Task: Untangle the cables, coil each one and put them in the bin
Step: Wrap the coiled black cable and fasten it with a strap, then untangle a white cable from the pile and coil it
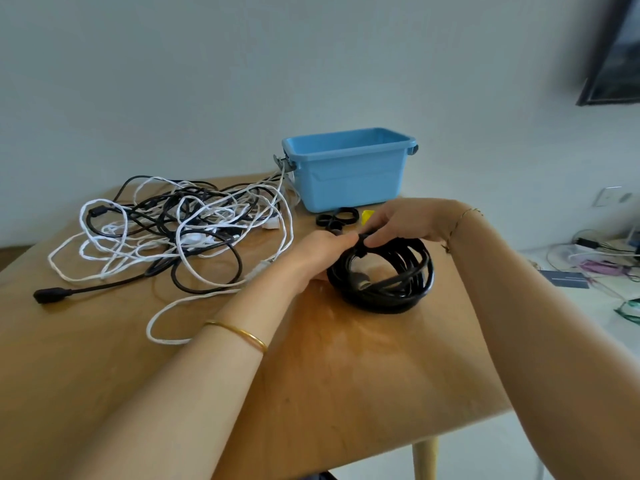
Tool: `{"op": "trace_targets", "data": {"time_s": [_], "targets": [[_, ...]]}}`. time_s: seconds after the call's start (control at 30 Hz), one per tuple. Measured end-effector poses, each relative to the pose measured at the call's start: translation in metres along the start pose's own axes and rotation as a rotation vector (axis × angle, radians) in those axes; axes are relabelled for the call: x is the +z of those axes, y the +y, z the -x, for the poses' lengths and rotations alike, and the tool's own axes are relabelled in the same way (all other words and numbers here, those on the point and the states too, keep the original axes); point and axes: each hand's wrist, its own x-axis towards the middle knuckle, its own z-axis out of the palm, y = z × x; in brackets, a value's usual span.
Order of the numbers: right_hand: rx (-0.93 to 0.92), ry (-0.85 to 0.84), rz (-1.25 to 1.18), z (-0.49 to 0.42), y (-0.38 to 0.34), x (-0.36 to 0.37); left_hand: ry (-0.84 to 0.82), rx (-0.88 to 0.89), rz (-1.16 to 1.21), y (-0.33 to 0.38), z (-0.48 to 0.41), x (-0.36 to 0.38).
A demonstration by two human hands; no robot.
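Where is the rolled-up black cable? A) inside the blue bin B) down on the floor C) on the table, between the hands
C: the coiled black cable lies on the table before the blue bin, the left hand and right hand pinching its top.

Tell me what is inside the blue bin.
Only the bare inner walls of the blue bin show near its rim; no cable is seen there. Its near wall hides the floor, so the bottom cannot be judged. The coiled black cable lies outside it.
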Motion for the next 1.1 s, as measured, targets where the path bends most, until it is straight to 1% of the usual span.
{"op": "trace_targets", "data": {"time_s": [0.13,0.23,0.3,0.47,0.57,0.7,0.77,0.8,0.87,0.93,0.97,1.0,1.03,1.1], "targets": [[-0.016,0.019,0.151,-0.004,0.000,0.006,-0.024,0.071,-0.219,-0.003,0.000,0.001],[-0.060,0.021,0.209,-0.001,0.000,0.005,0.059,0.125,-0.368,-0.008,-0.006,0.003],[-0.060,0.059,0.234,-0.001,0.003,0.008,0.130,0.150,-0.475,-0.010,-0.008,0.006],[-0.045,0.160,0.252,-0.006,0.013,0.026,0.148,0.118,-0.624,-0.005,-0.015,0.016],[-0.022,0.156,0.328,-0.006,0.009,0.028,0.148,0.123,-0.614,-0.006,-0.014,0.016],[0.035,0.067,0.479,-0.007,-0.005,0.019,0.156,0.247,-0.418,-0.009,-0.006,0.009],[0.055,0.056,0.554,-0.008,-0.017,0.016,0.233,0.338,-0.390,-0.010,0.002,-0.009],[0.062,0.070,0.582,-0.009,-0.025,0.015,0.301,0.387,-0.419,-0.010,0.006,-0.022],[0.030,0.148,0.619,-0.015,-0.043,0.015,0.467,0.437,-0.513,-0.010,0.014,-0.054],[-0.044,0.237,0.574,-0.022,-0.064,0.018,0.588,0.405,-0.648,-0.011,0.021,-0.088],[-0.082,0.249,0.518,-0.027,-0.077,0.022,0.608,0.354,-0.760,-0.014,0.025,-0.105],[-0.134,0.242,0.477,-0.031,-0.091,0.028,0.596,0.293,-0.877,-0.016,0.029,-0.120],[-0.186,0.201,0.461,-0.036,-0.103,0.037,0.547,0.227,-0.960,-0.020,0.033,-0.132],[-0.251,0.029,0.501,-0.045,-0.121,0.061,0.392,0.110,-0.967,-0.029,0.042,-0.149]]}}
